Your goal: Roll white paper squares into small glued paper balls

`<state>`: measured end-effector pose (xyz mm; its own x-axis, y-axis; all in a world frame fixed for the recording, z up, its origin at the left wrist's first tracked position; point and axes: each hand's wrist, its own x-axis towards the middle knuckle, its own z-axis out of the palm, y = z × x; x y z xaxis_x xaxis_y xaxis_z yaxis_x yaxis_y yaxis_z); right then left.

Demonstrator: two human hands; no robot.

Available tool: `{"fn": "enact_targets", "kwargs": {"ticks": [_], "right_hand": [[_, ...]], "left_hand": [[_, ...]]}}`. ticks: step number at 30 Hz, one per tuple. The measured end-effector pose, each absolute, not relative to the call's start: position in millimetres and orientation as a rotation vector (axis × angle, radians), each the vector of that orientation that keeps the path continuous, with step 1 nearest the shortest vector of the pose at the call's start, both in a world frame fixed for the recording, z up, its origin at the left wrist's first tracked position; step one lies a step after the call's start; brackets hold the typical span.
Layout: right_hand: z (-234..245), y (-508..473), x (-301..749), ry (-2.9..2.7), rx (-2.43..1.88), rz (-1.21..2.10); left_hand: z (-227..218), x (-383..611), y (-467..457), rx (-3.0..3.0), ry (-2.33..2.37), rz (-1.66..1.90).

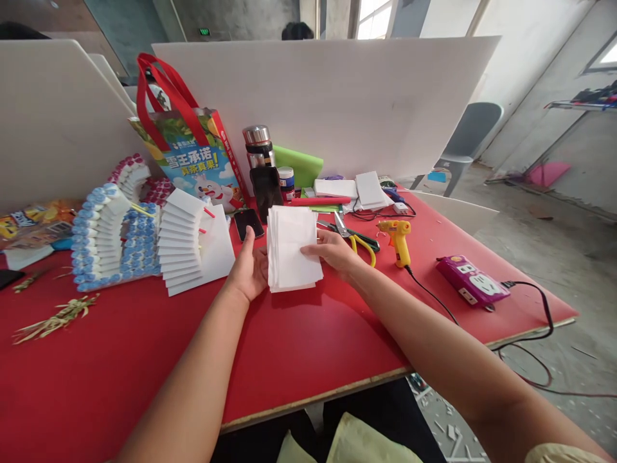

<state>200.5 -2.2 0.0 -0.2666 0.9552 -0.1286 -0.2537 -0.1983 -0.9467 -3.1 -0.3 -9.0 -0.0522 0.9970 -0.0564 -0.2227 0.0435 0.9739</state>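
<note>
A stack of white paper sheets (293, 247), its edges slightly uneven, is held above the red table between my two hands. My right hand (335, 252) grips its right edge, thumb on the front sheet and fingers behind. At the left edge, my left hand (248, 267) supports the stack with curled fingers, partly hidden behind it, while its thumb points up off the paper. A black phone (249, 224) lies just beyond my left hand. Yellow-handled pliers or snips (359, 247) lie beyond my right hand.
White stepped models (180, 241) and blue-white ones (99, 241) stand left. Behind are a gift bag (202, 161) and a steel flask (258, 145). A yellow glue gun (398, 241) and purple power strip (472, 280) with cables are right. A white board (318, 103) spans the back.
</note>
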Motion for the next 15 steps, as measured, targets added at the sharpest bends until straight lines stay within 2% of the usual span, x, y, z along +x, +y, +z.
{"fn": "enact_targets", "kwargs": {"ticks": [4, 9, 11, 15], "right_hand": [[-8, -1, 201, -1.362, -1.159, 1.4], [-9, -7, 196, -1.909, -1.293, 0.682], [-8, -9, 192, -1.928, -1.26, 0.68], [-7, -9, 192, -1.595, -1.283, 1.076]], "left_hand": [[-12, 6, -6, 0.879, 1.03, 1.115], [-17, 24, -14, 0.909, 0.984, 1.141], [-18, 26, -14, 0.892, 0.981, 1.161], [-19, 22, -10, 0.804, 0.941, 1.246]]}}
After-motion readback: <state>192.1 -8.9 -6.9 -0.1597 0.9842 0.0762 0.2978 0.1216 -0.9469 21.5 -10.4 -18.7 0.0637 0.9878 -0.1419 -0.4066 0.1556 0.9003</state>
